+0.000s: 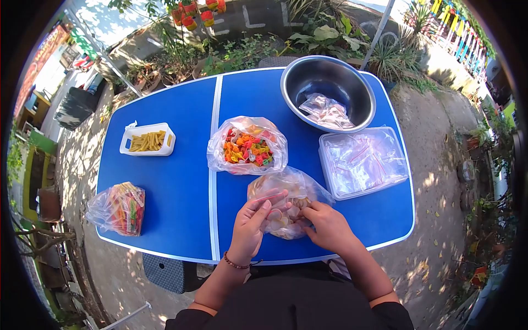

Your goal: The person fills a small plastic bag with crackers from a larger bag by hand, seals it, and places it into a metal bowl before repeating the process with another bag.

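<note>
My left hand [253,223] is closed on a small clear zip bag [268,197] with a reddish edge, held up over the table. Beside it, my right hand [328,226] has its fingers curled at the mouth of a clear plastic bag [300,184] full of pale round discs [281,224]. What those fingertips pinch is hidden. Just beyond stands an open plastic bag [215,157] of small orange, red, yellow and green pieces [247,147]. To the right, a clear plastic box [360,192] holds several flat zip bags [367,154].
A steel basin [294,104] with filled packets [325,111] stands at the back right of the blue table [165,198]. On the left are a white tub [145,153] of yellowish sticks and a bag [122,208] of colourful strips. A grey stool [164,273] sits below the near edge.
</note>
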### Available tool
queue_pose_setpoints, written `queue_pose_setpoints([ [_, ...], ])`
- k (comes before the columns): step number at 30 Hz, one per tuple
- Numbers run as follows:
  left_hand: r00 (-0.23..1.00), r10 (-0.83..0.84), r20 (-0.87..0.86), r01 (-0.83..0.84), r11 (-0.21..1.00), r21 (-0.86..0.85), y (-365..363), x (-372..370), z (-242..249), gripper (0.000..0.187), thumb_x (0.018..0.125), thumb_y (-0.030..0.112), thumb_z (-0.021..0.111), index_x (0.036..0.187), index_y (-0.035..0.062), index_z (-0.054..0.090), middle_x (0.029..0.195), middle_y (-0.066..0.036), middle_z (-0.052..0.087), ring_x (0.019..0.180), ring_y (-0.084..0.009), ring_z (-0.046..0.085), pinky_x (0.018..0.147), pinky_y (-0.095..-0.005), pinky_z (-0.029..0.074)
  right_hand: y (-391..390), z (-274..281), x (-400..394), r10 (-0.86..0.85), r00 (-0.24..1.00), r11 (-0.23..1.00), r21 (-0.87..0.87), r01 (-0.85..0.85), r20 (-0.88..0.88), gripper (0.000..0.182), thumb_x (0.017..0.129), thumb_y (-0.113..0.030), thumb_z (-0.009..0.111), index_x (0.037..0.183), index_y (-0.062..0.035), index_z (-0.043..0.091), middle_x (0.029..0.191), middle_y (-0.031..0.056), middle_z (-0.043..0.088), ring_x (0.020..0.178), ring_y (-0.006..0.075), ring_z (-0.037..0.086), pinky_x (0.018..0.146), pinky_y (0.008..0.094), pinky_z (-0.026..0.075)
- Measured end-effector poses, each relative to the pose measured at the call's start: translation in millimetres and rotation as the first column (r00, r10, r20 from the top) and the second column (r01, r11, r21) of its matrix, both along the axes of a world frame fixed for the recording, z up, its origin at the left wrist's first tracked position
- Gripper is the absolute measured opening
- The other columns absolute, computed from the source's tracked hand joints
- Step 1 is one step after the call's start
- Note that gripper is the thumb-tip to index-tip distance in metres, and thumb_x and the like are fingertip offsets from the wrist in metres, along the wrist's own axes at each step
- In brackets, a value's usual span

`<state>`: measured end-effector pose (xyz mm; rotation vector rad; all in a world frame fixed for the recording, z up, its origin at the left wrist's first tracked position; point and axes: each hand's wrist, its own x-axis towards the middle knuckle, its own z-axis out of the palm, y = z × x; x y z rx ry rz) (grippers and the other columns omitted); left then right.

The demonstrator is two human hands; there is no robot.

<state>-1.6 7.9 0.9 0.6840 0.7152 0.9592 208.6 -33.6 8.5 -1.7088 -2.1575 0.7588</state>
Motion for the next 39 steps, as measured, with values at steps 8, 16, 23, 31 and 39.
queue_pose_setpoints([
  [8,1.0,0.012,0.009,-0.012,1.0,-0.009,-1,-7,4,0.032,0.107,0.012,0.044,0.133,-0.0028,0.055,0.131,-0.024,0.063,0.116,-0.0321,0.066,0.096,-0.0391,0.055,5,-13,-5,0.043,0.993,0.992,0.123,-0.029,-0.112,0.028,0.079,-0.009,0.073,0.106,-0.0074,0.067,0.105,0.0119,0.064,0.097,0.0333,0.064,0.082,0.0425,0.055],
  [16,0.997,0.007,0.078,-0.006,1.0,-0.002,-2,-16,14,0.032,0.107,0.011,0.043,0.133,-0.0046,0.055,0.128,-0.025,0.064,0.112,-0.0325,0.068,0.096,-0.0381,0.054,14,2,-27,0.022,0.998,0.997,0.066,-0.026,0.061,0.065,0.068,-0.021,0.083,0.128,-0.0114,0.059,0.123,0.0163,0.056,0.115,0.0357,0.056,0.095,0.0434,0.052],
  [23,0.992,0.024,0.12,-0.021,0.999,-0.026,-1,-18,12,0.032,0.107,0.011,0.043,0.132,-0.0045,0.055,0.13,-0.025,0.063,0.114,-0.0349,0.067,0.099,-0.0427,0.054,13,-13,-24,0.055,0.995,0.963,0.259,-0.075,0.082,0.041,0.072,-0.015,0.08,0.11,-0.0074,0.067,0.116,0.0161,0.059,0.108,0.034,0.059,0.095,0.041,0.051],
  [31,0.996,-0.009,0.089,0.011,1.0,-0.021,-1,-15,13,0.033,0.107,0.012,0.043,0.134,-0.0036,0.053,0.132,-0.026,0.061,0.117,-0.0354,0.065,0.1,-0.0447,0.054,16,7,-5,-0.127,0.931,0.949,0.232,0.215,-0.342,0.018,0.08,0.004,0.071,0.097,0.0012,0.068,0.104,0.0156,0.066,0.092,0.0336,0.068,0.08,0.0379,0.056],
  [39,0.995,-0.03,0.094,0.031,0.999,-0.009,-3,-13,13,0.032,0.108,0.012,0.042,0.134,-0.0037,0.053,0.132,-0.026,0.061,0.118,-0.0365,0.065,0.101,-0.0478,0.054,14,3,5,-0.061,0.933,0.966,0.213,0.144,-0.355,0.027,0.08,0.007,0.067,0.107,0.0022,0.066,0.114,0.019,0.065,0.098,0.0397,0.066,0.085,0.0411,0.056],
])
